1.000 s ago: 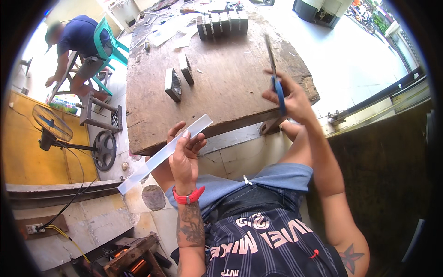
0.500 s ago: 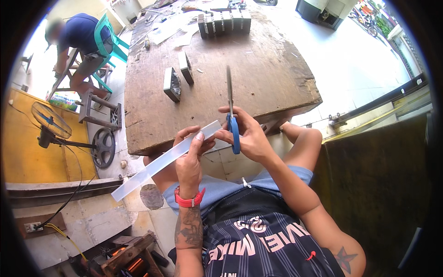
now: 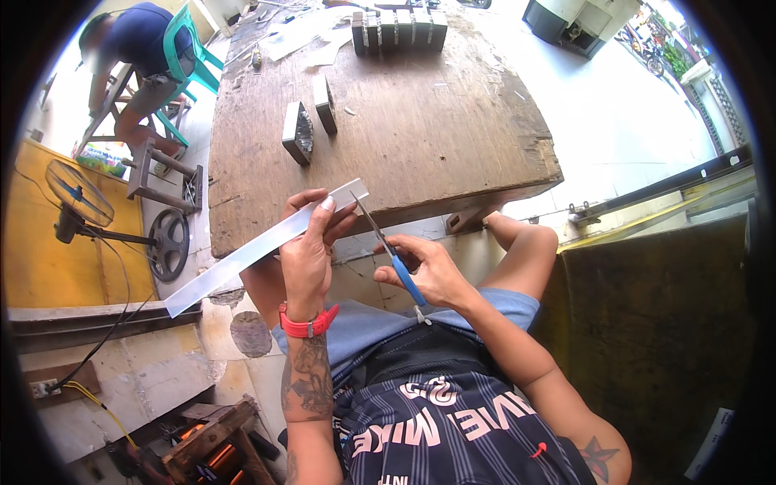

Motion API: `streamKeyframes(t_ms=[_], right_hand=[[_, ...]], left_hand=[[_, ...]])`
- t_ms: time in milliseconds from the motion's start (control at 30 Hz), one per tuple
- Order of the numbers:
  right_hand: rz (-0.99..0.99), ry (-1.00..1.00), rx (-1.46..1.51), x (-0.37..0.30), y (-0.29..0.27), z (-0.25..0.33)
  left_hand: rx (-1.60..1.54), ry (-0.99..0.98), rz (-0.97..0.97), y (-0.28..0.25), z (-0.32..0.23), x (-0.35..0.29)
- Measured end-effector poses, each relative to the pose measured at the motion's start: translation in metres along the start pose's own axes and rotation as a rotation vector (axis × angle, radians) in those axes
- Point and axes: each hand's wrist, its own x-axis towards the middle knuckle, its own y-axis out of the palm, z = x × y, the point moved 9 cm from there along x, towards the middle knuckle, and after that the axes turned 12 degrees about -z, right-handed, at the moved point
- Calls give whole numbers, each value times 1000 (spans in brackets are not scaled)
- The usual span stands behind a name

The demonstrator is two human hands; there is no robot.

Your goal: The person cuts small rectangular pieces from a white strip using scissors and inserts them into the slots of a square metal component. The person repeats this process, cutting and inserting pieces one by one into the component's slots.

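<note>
A long, translucent whitish strip (image 3: 242, 257) is pinched in my left hand (image 3: 311, 234) near its upper end, slanting down to the left. My right hand (image 3: 424, 268) holds blue-handled scissors (image 3: 402, 275), their blades pointing up and left at the strip's upper end. The blade tips meet or overlap the strip's edge; I cannot tell whether they are cutting into it. Beyond my hands, two dark rectangular blocks with pale faces, a nearer block (image 3: 297, 133) and a farther block (image 3: 325, 105), stand upright on the wooden table (image 3: 436, 137).
A row of dark blocks (image 3: 398, 34) stands at the table's far side, beside loose papers (image 3: 311, 36). On the left are a fan (image 3: 79, 194), a small wooden stool (image 3: 166, 178) and a bent-over person (image 3: 141, 48) by a green chair (image 3: 182, 48). A coil device (image 3: 214, 461) sits lower left.
The scissors have swung from pointing straight up to pointing up-left, their tips now at the strip's end. My left hand and the strip have shifted up and left in view.
</note>
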Motion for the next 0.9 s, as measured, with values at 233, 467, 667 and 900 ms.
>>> streamKeyframes(t_ms=[233, 467, 667, 900], right_hand=[[-11, 5, 35, 6, 6, 0], [0, 7, 31, 7, 10, 1], [30, 27, -6, 10, 13, -2], [19, 38, 20, 11, 16, -11]], left_hand=[[33, -9, 20, -1, 0, -1], [42, -23, 15, -2, 3, 2], [41, -25, 20, -2, 4, 2], [54, -22, 11, -4, 4, 6]])
